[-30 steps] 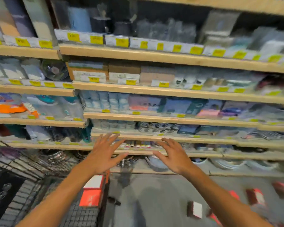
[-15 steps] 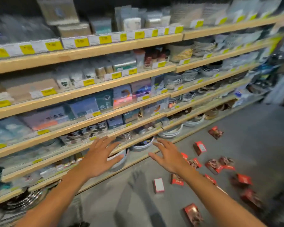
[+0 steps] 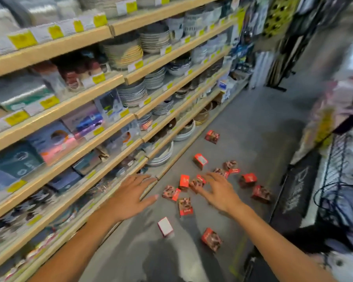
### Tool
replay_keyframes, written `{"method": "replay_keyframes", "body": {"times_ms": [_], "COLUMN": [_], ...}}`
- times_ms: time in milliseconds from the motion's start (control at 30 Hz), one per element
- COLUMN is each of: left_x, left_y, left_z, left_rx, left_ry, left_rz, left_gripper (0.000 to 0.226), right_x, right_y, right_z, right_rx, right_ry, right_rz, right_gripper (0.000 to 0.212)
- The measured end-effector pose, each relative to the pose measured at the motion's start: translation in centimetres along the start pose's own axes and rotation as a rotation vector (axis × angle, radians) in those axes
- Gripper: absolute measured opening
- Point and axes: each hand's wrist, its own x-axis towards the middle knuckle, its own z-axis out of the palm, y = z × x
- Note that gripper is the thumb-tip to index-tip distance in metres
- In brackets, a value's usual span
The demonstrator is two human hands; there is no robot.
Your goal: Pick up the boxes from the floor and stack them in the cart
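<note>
Several small red boxes lie scattered on the grey floor (image 3: pixel 243 127) of a shop aisle, among them one showing a white face (image 3: pixel 165 226), one just below my hands (image 3: pixel 185 206) and one near my right forearm (image 3: pixel 211 239). My left hand (image 3: pixel 130 195) is stretched forward with fingers spread and nothing in it, left of the boxes. My right hand (image 3: pixel 218 190) is also spread and empty, hovering over the cluster of boxes near one (image 3: pixel 197 183). The cart is out of view.
Wooden shelves (image 3: pixel 118 80) with plates, bowls and packaged goods run along the left side of the aisle. A dark wire rack (image 3: pixel 334 169) and a black mat (image 3: pixel 296 190) stand on the right. More boxes lie farther down the aisle (image 3: pixel 212 136).
The view has swung right, away from the cart and shelves to the boxes on the floor. Both hands stay open and have come over the box cluster.
</note>
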Motion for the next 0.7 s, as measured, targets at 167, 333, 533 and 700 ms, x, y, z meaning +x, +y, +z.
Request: {"method": "replay_keyframes", "body": {"times_ms": [167, 333, 533, 700], "left_x": [6.1, 12.7, 20.1, 25.4], "left_y": [-1.5, -5.0, -10.4, -12.5], "left_z": [1.6, 3.5, 7.2, 13.2], "left_rx": [-0.121, -0.165, -0.171, -0.272], "left_ry": [-0.086, -0.217, -0.371, -0.487], "left_rz": [0.094, 0.134, 0.126, -0.026], "left_gripper": [0.101, 0.086, 0.084, 0.083], "right_x": [1.3, 4.6, 10.2, 13.7], "right_y": [2.7, 3.1, 3.6, 6.9], "right_z": [0.7, 2.1, 5.1, 9.4], "right_rx": [0.053, 0.073, 0.185, 0.23], "right_ry": [0.022, 0.031, -0.016, -0.033], "right_rz": [0.119, 0.29, 0.421, 0.478], "right_gripper": [0.111, 0.082, 0.075, 0.063]}}
